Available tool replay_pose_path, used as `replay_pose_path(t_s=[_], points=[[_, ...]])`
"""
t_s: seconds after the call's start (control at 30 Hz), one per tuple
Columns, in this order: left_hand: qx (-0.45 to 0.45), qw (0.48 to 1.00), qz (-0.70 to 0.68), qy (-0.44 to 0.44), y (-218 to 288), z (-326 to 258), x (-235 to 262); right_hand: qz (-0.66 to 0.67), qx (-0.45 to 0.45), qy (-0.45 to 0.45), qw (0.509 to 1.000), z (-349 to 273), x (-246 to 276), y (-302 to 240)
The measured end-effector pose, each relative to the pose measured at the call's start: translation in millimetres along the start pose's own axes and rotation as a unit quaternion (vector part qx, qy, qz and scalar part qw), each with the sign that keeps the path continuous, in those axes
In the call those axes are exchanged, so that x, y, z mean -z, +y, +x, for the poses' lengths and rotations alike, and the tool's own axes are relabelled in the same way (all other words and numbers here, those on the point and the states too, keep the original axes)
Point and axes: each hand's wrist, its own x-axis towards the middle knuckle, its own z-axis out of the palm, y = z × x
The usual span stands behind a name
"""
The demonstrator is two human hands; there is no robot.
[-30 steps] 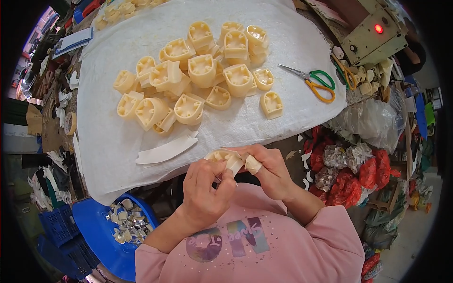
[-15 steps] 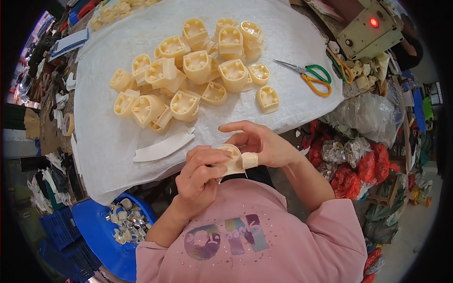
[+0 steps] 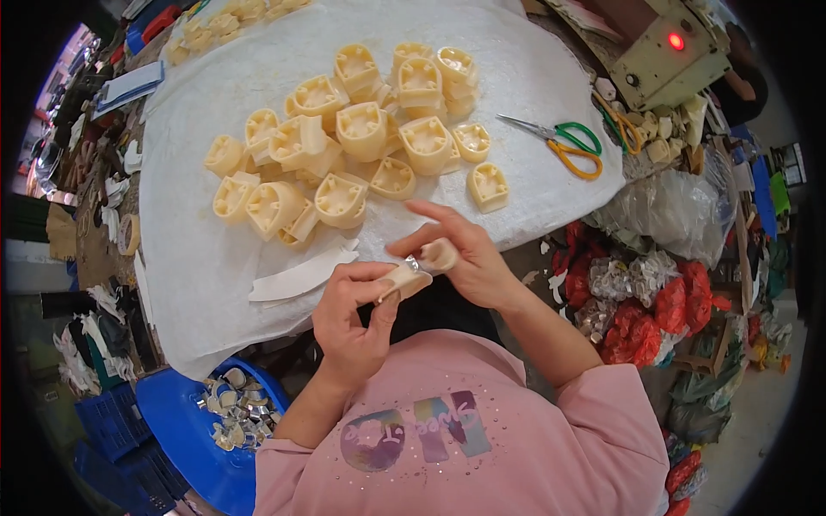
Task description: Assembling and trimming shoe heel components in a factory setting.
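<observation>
Just above my lap, my left hand (image 3: 351,314) grips a small cream shoe heel (image 3: 404,279) between thumb and fingers. A silvery glint shows at its upper end. Against that end is the thumb of my right hand (image 3: 469,258), which has a cream wrap (image 3: 439,255) round it. The right index finger stretches out, smeared by motion, and the other fingers are partly hidden. Beyond my hands lies a heap of cream, U-shaped heels (image 3: 360,131) with small posts inside. One heel (image 3: 488,187) stands apart at its right. Curved white strips (image 3: 301,277) lie at the table's near edge.
A white cloth (image 3: 194,284) covers the table. Scissors (image 3: 568,146) with green and orange handles lie at right, near a metal box (image 3: 667,56) with a red light. A blue bin (image 3: 172,413) of shiny pieces stands lower left. Red bags (image 3: 637,331) sit at lower right.
The heel in my left hand has turned and tilted, and now shows a silvery glint. My right hand has shifted slightly left and up, its thumb now at the heel's upper end.
</observation>
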Motion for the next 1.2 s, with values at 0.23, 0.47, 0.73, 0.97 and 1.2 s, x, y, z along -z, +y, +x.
replay_pose_path(t_s=[0.23, 0.47, 0.73, 0.97, 1.2], points=[[0.111, 0.975, -0.174, 0.085, 2.0, 1.3, -6.4, -0.142, 0.177, -0.030, 0.974, 3.0, 6.9, -10.0], [0.158, 0.954, -0.234, 0.099, 8.1, 7.1, -13.6, -0.128, 0.174, 0.053, 0.975, 3.0, -16.4, -15.2], [0.184, 0.952, -0.238, 0.048, 9.8, 8.0, -8.3, -0.168, 0.157, 0.016, 0.973, 8.2, -4.5, -28.7], [0.218, 0.944, -0.248, 0.015, 12.2, 8.3, -9.4, -0.214, 0.172, 0.106, 0.956, 2.3, -11.6, -19.3], [0.258, 0.930, -0.261, 0.027, 5.0, 12.7, -2.0, 0.134, 0.039, 0.108, 0.984, 2.4, 14.4, -9.8]])
